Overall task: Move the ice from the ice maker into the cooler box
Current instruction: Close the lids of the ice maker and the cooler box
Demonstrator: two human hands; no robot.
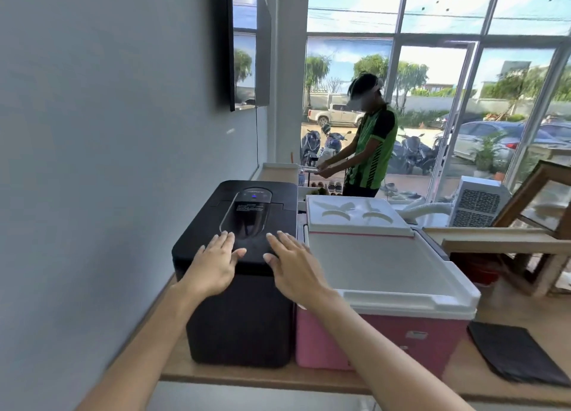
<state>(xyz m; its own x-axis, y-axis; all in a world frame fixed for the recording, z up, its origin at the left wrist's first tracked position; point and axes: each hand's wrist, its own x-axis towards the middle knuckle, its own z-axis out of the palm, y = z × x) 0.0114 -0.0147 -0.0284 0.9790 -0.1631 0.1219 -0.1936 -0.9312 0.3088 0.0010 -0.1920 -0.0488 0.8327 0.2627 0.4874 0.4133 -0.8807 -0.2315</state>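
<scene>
Both hands are lying flat, fingers straight and gripping nothing, on the front part of the lid of one black ice maker (238, 265). The left hand (214, 264) is resting on the lid left of the clear oval window (245, 217), and the right hand (292, 264) is resting just right of that window, thumbs pointing toward each other with a small gap between them. The ice maker is standing upright on the wooden counter (278, 376), its long axis running away from the hands toward the far wall end, control panel at the far end beyond the fingertips. Its lid is sitting closed, so no ice is showing.

Just to the right of the right hand, touching or nearly touching the ice maker's side, one pink cooler box (386, 339) is standing with its white lid (380, 265) closed; its long axis is also running away from the hands. One dark flat folder (516, 353) is lying further right on the counter. Beyond the fingertips, one person in a green shirt (372, 145) is standing by the window.
</scene>
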